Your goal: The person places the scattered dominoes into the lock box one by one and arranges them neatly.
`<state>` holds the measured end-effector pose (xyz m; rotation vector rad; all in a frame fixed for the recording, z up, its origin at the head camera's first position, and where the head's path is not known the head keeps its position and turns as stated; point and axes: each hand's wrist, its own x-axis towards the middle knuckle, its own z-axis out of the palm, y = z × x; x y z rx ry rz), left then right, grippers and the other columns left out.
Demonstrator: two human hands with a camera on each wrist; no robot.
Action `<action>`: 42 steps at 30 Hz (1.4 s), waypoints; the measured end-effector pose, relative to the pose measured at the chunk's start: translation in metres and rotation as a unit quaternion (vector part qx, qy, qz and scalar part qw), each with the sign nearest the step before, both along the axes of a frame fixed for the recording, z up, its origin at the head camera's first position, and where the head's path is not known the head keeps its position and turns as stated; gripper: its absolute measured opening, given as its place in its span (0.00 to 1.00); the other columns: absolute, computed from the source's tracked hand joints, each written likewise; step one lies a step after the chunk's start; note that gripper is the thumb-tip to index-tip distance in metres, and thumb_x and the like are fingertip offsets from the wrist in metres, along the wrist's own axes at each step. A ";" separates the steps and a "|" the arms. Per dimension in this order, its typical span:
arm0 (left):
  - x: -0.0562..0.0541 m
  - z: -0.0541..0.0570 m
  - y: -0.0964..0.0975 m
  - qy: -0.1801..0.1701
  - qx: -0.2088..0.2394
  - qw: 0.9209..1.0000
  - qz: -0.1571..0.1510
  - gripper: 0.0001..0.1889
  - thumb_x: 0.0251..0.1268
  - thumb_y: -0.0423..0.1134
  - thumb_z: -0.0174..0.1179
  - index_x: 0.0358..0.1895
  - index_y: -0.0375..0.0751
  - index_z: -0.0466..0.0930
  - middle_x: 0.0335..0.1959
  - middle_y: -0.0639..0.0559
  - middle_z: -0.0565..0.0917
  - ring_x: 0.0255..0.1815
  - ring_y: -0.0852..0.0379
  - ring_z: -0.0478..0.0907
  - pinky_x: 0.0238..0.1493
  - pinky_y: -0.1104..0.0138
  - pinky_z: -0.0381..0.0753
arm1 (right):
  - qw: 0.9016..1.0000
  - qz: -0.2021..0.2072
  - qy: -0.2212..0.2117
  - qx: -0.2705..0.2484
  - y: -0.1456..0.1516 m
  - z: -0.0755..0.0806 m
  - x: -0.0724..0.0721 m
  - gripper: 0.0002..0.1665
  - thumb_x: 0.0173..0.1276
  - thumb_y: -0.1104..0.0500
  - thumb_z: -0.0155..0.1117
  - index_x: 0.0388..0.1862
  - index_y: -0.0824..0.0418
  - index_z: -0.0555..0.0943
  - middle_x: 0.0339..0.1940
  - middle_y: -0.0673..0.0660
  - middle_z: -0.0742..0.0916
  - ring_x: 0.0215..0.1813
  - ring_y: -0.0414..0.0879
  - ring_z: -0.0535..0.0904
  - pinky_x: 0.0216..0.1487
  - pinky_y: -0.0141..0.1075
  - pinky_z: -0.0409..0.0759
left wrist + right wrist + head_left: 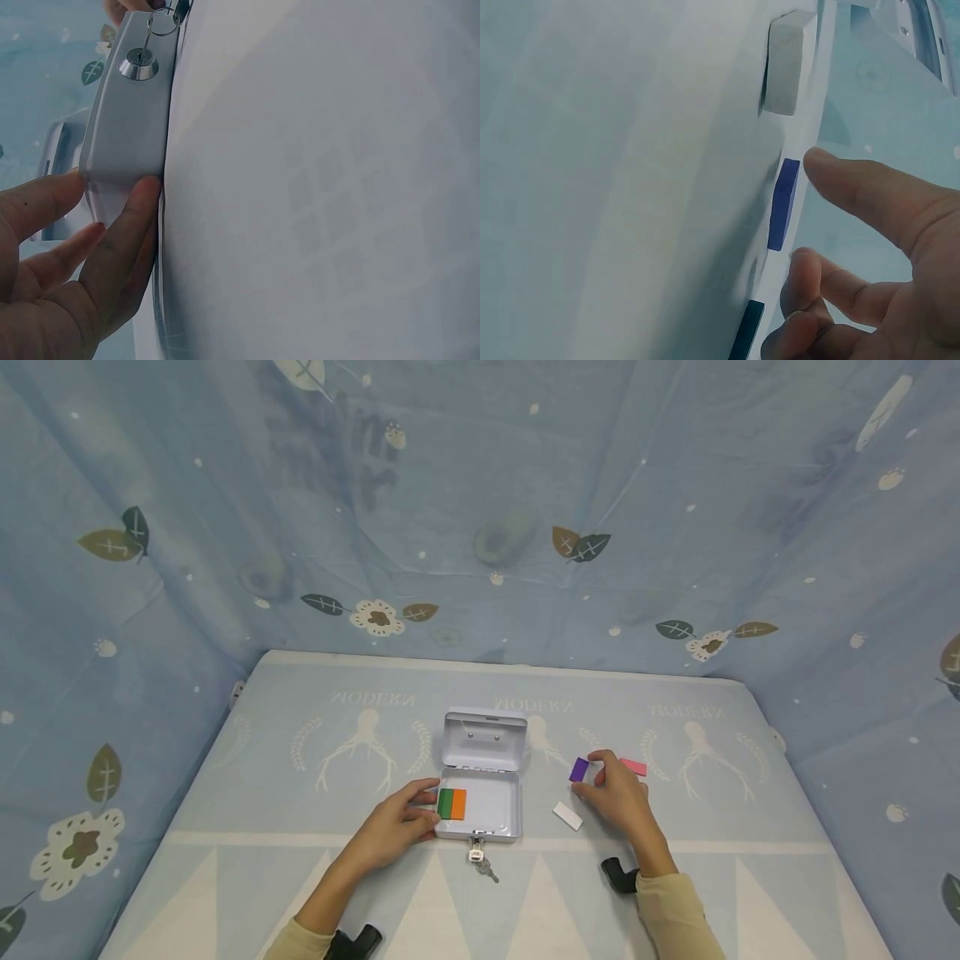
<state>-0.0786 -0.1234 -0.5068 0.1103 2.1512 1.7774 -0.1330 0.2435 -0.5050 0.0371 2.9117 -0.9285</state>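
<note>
A pale metal cash box (515, 806) stands with its lid (483, 745) raised; a green block (446, 803) and an orange block (458, 804) lie side by side in its left part. Against the box's left side rest the fingers and thumb of my left hand (390, 828), fairly straight. Over at the right, my right hand (618, 792) has thumb and fingers spread on either side of a purple block (578, 769). In the right wrist view small gaps show between that purple block (783, 205) and the fingertips.
Keys (486, 867) hang from the lock (139, 65) on the box's front. A white block (567, 815) lies between box and right hand, a pink block (634, 767) beyond that hand. Low in the right wrist view is a dark block (746, 330). Patterned cloth (480, 485) rises behind the table.
</note>
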 end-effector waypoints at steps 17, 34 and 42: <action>0.000 0.000 -0.001 -0.004 0.006 1.000 -0.002 0.30 0.67 0.29 0.64 0.72 0.35 0.67 0.62 0.33 0.75 0.55 0.43 0.80 0.44 0.63 0.89 | 1.000 0.001 -0.025 0.003 -0.001 -0.002 -0.002 0.31 0.63 0.55 0.74 0.61 0.65 0.74 0.31 0.52 0.79 0.33 0.48 0.73 0.44 0.54 0.67; 0.000 -0.001 -0.001 -0.001 0.003 1.000 -0.005 0.30 0.67 0.28 0.63 0.72 0.35 0.67 0.61 0.33 0.75 0.55 0.43 0.80 0.44 0.64 0.89 | 1.000 0.002 -0.022 0.003 -0.002 -0.001 -0.003 0.29 0.63 0.55 0.74 0.59 0.65 0.75 0.31 0.52 0.79 0.34 0.48 0.74 0.45 0.54 0.66; -0.002 -0.003 -0.001 0.000 -0.003 1.000 -0.006 0.30 0.68 0.28 0.63 0.72 0.34 0.66 0.61 0.32 0.74 0.55 0.43 0.80 0.45 0.65 0.88 | 1.000 0.008 -0.008 -0.003 -0.007 0.004 -0.001 0.30 0.61 0.55 0.75 0.59 0.63 0.76 0.30 0.51 0.79 0.33 0.47 0.73 0.42 0.51 0.66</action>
